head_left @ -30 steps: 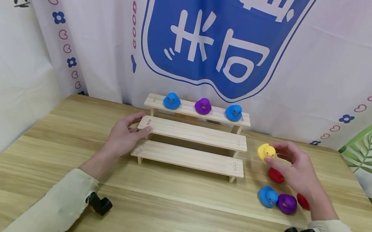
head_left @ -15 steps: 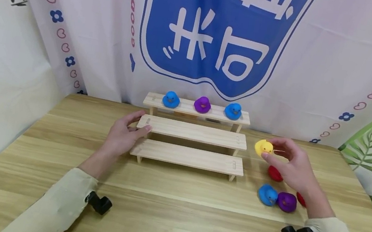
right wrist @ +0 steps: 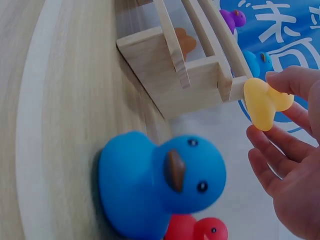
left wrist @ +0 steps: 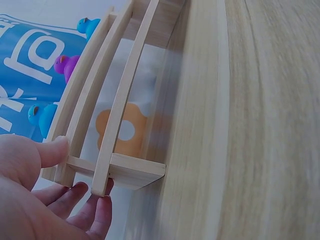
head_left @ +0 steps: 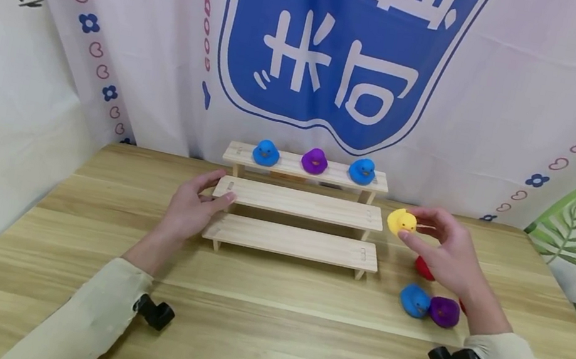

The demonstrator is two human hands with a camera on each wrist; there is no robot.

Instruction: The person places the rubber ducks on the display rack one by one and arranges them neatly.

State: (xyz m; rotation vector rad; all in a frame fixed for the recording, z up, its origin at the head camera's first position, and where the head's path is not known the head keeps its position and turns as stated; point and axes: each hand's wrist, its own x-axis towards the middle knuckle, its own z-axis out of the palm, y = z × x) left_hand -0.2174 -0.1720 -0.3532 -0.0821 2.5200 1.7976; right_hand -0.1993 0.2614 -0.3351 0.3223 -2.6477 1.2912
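Pinches a yellow duck [head_left: 401,222] between thumb and fingers of the right hand [head_left: 442,250], held above the counter [head_left: 268,329] just beside the right end of the wooden stand's [head_left: 291,242] middle shelf [head_left: 298,202]. Grips the left end of that shelf with the left hand [head_left: 194,205], thumb on top; in the head view, hides part of the fingers behind the shelf's end, but shows the fingertips curled round the board ends in the left wrist view. Turns the duck's face mostly away in the right wrist view. Carries on the top shelf, from left to right, a blue duck [head_left: 266,153], a purple duck [head_left: 315,161] and another blue duck [head_left: 362,171]. Shows, near the right hand on the counter, a third blue duck [head_left: 415,301] close against a second purple duck [head_left: 444,312]; cannot tell whether touching. Covers part of a red duck [head_left: 424,268] with the right hand, and nearly all of a red thing [head_left: 462,306] with the wrist, leaving too little to name. Half-hides an orange flower shape [left wrist: 137,142] behind the boards. Cuts off the curtain's [head_left: 505,114] printed characters at the top edge.
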